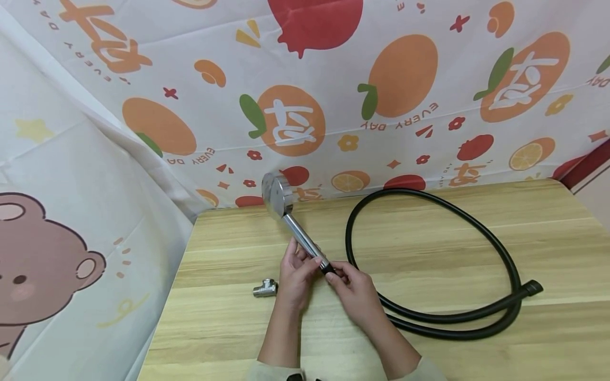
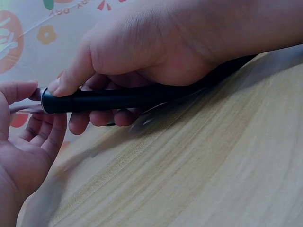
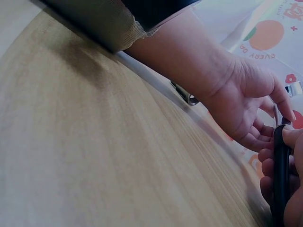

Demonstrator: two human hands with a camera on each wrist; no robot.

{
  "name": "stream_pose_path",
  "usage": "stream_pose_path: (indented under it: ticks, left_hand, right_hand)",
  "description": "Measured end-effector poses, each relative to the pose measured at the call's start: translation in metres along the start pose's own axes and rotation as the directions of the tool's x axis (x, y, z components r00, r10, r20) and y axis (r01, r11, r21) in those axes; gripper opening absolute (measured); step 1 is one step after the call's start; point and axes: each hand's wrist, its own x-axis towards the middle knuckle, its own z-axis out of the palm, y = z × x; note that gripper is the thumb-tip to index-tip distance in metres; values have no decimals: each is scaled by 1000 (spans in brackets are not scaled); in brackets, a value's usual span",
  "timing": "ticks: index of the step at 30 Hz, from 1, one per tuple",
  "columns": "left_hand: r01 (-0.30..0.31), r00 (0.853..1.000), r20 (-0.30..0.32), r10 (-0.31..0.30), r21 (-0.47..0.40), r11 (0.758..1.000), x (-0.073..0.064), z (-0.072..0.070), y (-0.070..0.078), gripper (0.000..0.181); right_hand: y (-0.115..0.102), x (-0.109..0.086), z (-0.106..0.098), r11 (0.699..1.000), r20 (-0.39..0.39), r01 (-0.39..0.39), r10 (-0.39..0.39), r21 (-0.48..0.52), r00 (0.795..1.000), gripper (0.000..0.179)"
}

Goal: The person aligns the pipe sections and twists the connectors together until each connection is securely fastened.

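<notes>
A chrome shower head [image 1: 277,194] is held up at a slant, its round face toward the back left. My left hand [image 1: 297,272] grips the lower part of its silver handle [image 1: 305,237]. At the foot of that handle, my right hand [image 1: 355,291] pinches the flared end of a black shower hose [image 2: 128,96], fingers curled beneath and thumb on top. The hose end meets the handle's bottom in both wrist views. How far the two are joined is hidden by the fingers. A small chrome tee fitting [image 1: 266,288] lies on the table left of my left hand.
The rest of the hose loops over the wooden table [image 1: 214,338] to the right, its other end [image 1: 532,288] resting across the loop. A fruit-printed cloth [image 1: 214,121] hangs behind the table, and a bear-printed cloth [image 1: 43,264] hangs at the left.
</notes>
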Motion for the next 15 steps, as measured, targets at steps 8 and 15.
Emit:
stream_pose_path:
  ticks: [8,15]
  left_hand:
    - [-1,1000,-4,1,20,1000,-1,-1,0,81]
    - [-4,1000,-8,4,16,1000,0,-3,-1,79]
  right_hand:
    - [1,-1,0,1000,18,-19,19,18,1000,27]
    - [0,1,2,1000,-16,-29,29,-1,999,24]
